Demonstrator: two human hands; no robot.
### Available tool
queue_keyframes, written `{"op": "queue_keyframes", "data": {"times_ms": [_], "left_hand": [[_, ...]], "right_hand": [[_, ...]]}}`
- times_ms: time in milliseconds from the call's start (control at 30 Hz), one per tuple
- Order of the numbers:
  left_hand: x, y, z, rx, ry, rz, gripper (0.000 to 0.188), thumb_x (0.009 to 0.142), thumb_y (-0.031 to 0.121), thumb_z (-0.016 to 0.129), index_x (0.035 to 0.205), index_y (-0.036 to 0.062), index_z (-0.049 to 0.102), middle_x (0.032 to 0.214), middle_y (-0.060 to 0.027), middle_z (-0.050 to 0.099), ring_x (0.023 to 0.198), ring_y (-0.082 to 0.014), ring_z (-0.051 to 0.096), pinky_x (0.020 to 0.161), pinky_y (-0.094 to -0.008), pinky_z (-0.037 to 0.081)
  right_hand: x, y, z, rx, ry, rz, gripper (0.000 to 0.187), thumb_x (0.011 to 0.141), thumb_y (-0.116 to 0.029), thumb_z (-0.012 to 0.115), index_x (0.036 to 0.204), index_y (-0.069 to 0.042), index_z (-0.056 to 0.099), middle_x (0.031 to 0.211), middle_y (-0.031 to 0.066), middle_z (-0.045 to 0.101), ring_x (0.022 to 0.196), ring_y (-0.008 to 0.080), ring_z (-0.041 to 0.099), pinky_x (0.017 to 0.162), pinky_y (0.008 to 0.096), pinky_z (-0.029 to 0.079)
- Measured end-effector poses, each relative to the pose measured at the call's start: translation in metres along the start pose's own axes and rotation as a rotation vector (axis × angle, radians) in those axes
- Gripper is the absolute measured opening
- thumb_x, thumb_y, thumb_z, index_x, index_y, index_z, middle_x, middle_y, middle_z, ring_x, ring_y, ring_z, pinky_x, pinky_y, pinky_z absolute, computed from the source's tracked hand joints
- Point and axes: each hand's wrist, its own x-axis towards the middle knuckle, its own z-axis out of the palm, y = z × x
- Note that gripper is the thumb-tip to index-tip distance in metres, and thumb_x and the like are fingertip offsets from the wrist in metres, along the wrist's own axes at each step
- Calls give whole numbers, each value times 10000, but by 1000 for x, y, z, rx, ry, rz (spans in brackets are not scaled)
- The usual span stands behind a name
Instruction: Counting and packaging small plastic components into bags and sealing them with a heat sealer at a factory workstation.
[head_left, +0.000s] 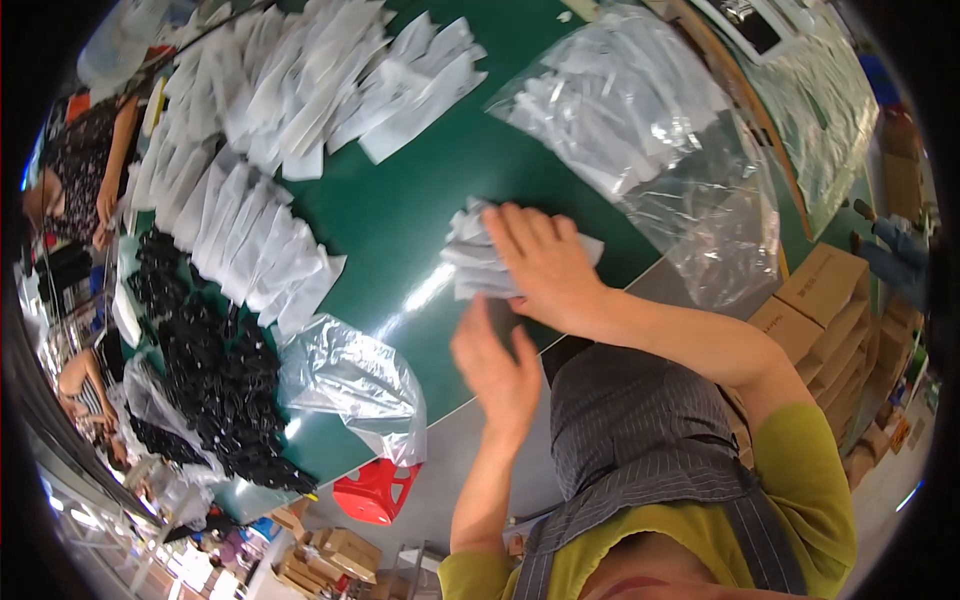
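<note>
On the green table, a small stack of whitish translucent packets (pixel 474 262) lies near the front edge. My right hand (pixel 552 265) rests across its right side, fingers stretched and palm down, hiding part of the packets. Just in front of the stack is my left hand (pixel 492 368), thumb and fingers apart with nothing visibly held. Its fingertips come close to the stack's near edge; whether they touch it I cannot tell.
Rows of similar packets (pixel 260 235) spread over the left and far table. A clear bag of packets (pixel 630 100) lies at the far right. Black bundled items (pixel 215 370) and a clear plastic bag (pixel 355 375) are at left. A red stool (pixel 375 492) stands below; cartons (pixel 820 285) stand right.
</note>
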Motion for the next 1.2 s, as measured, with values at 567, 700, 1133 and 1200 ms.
{"op": "queue_keyframes", "data": {"times_ms": [567, 700, 1133, 1200], "left_hand": [[23, 143, 77, -64, -260, 378, 507, 769, 56, 704, 1249, 16, 547, 891, -105, 561, 830, -281, 565, 695, -411, 450], [30, 132, 80, -261, -221, 538, 436, 713, -3, 701, 1137, -12, 599, 804, -80, 541, 727, -248, 554, 609, -341, 452], [49, 159, 25, -493, -94, 958, 257, 720, -55, 687, 964, -46, 604, 640, -29, 497, 536, -167, 524, 422, -276, 392], [44, 154, 31, -540, -193, 918, 231, 716, -60, 687, 934, -47, 610, 657, -32, 501, 554, -175, 526, 421, -281, 382]], "right_hand": [[-211, 113, -157, 209, -431, 648, 932, 766, -199, 737, 1507, -3, 207, 1459, 230, 346, 1334, 413, 349, 1108, 470, 288], [-157, 146, -158, 231, -110, 443, 945, 792, -240, 738, 1515, 6, 181, 1457, 259, 337, 1324, 430, 363, 1101, 465, 302], [29, 90, -108, -16, 47, 256, 827, 826, -291, 720, 1467, 19, 300, 1318, 266, 444, 1238, 387, 440, 980, 488, 369], [39, 94, -79, -55, 164, 241, 840, 803, -270, 723, 1470, 15, 299, 1362, 250, 421, 1225, 366, 438, 930, 471, 376]]}}
